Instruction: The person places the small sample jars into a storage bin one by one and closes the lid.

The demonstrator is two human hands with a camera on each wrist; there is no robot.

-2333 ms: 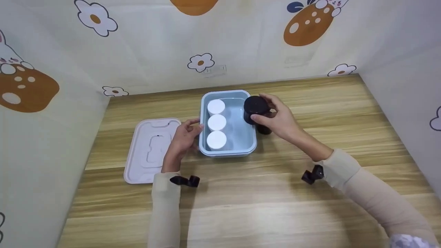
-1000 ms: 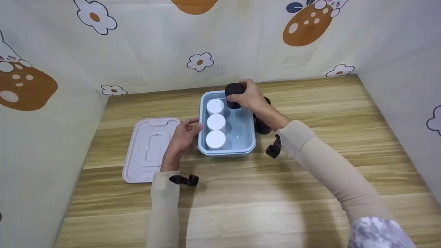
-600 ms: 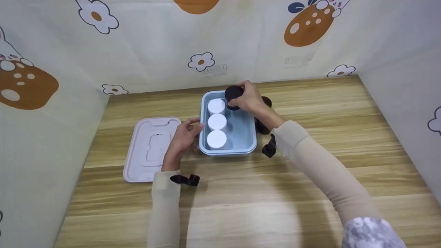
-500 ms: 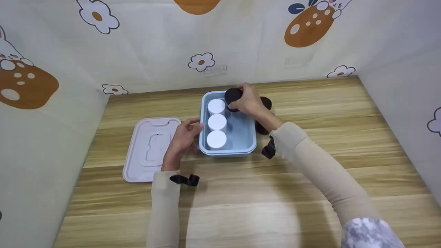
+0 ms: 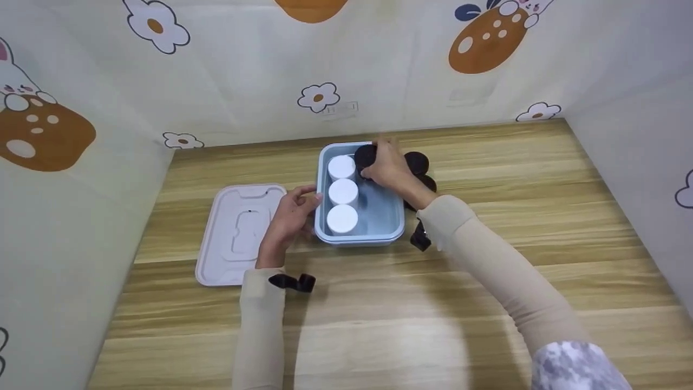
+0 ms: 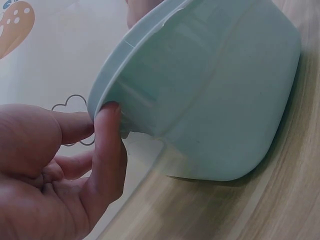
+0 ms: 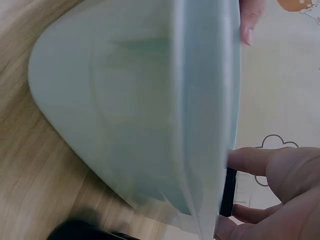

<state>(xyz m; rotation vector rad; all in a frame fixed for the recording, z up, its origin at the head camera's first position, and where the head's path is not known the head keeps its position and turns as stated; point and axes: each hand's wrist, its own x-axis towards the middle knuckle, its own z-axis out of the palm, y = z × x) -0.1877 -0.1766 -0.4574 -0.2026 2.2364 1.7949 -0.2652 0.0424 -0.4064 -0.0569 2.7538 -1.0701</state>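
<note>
A light-blue plastic box [image 5: 381, 219] stands on the table with three white round-topped containers [image 5: 343, 192] in a row along its left side. My left hand [image 5: 287, 219] pinches the box's left rim; in the left wrist view its thumb and a finger meet at the rim [image 6: 102, 95]. At the far right part of the box, my right hand [image 5: 391, 168] grips a black round-lidded jar [image 5: 365, 156] from above, inside the walls. The right wrist view shows only a dark strip of that jar [image 7: 228, 192] behind the rim; whether its base touches the floor is hidden.
Several other black round containers [image 5: 417, 162] stand just right of the box, partly behind my right wrist. A pale lid [image 5: 222, 244] lies flat on the wooden table [image 5: 352, 336] left of the box. Patterned walls [image 5: 243, 97] enclose the back and sides.
From the box's right edge, the black jar has moved left over the far part of the box, then down inside the walls, held by my right hand. My left hand has stayed on the rim.
</note>
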